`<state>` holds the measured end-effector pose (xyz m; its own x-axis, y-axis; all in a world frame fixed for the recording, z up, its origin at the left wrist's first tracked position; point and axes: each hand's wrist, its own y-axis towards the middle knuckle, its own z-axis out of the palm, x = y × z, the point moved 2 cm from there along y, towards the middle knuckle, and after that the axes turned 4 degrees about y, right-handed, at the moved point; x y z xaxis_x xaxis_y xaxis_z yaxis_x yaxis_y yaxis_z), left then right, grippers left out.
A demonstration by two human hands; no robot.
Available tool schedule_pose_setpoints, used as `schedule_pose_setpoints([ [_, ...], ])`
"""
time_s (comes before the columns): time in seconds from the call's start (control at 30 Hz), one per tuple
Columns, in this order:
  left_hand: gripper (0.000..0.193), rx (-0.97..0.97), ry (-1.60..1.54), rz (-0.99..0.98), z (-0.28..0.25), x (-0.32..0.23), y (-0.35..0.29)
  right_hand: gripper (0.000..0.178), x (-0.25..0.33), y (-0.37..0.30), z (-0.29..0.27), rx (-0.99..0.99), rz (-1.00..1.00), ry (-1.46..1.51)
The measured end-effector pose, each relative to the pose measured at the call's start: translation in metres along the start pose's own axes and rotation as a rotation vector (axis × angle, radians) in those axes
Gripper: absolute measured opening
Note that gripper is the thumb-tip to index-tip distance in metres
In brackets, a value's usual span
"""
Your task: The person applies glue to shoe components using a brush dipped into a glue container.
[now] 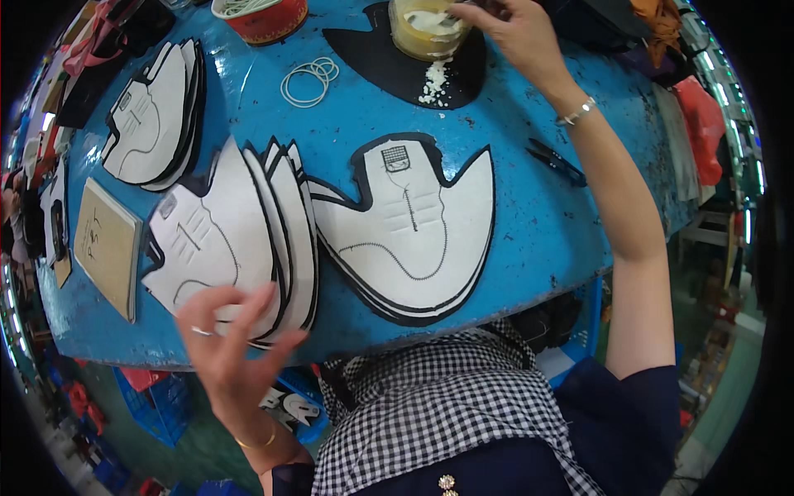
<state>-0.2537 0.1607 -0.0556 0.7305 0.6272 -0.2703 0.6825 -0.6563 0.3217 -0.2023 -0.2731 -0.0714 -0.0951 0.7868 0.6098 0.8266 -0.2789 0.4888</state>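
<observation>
My left hand (236,343) hovers at the lower edge of a fanned stack of white shoe-upper pieces (219,227) with black edges. Its fingers are apart, and I cannot tell if they touch the top piece. At the far side, my right hand (517,37) has its fingers closed at the rim of a round tub (422,37) of white and yellowish matter; what they grip is hidden. The tub stands on a black cut piece (364,43), with white crumbs (436,81) spilled beside it. Between my arms lies another pile of uppers (405,240).
A third stack of uppers (153,120) lies far left, above a tan notebook (106,248). Pale rubber bands (308,85) lie near a red bowl (260,21). Black scissors (556,161) rest by my right forearm. The blue table's (529,248) near edge borders my checked apron.
</observation>
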Motion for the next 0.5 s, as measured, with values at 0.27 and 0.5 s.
schedule_pose_setpoints([
  [0.27, 0.049, 0.169, -0.381, 0.289, 0.085, -0.085, -0.002, 0.021, 0.056, -0.089, -0.001, 0.408, 0.093, 0.444],
  [0.5, 0.045, 0.146, -0.327, 0.309, 0.094, -0.092, 0.004, 0.02, 0.078, -0.123, 0.023, 0.485, -0.256, 0.203],
])
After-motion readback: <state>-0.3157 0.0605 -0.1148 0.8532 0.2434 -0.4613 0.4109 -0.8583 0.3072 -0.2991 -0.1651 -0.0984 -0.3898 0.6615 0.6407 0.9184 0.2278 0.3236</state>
